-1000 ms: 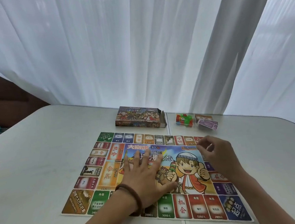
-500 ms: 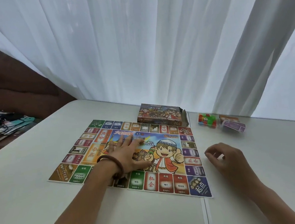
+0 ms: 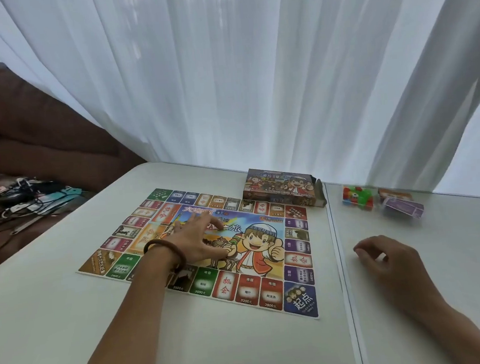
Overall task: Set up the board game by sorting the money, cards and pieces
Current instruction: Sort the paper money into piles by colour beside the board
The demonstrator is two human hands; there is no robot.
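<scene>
The left hand [image 3: 197, 240] lies on the middle of the game board [image 3: 299, 298], fingers spread and fairly straight, with a brown bead bracelet [image 3: 166, 253] on its wrist. Beyond its fingertips, at the board's far edge, sits the game box [image 3: 283, 188]. To the right of that hand, off the board, the right hand [image 3: 390, 258] rests on the white table [image 3: 71, 327], fingers loosely curled and holding nothing. Beyond the right hand lie a clear pack of coloured pieces [image 3: 356, 197] and, just beside it, a purple card pack [image 3: 403, 208], both apart from the hand
</scene>
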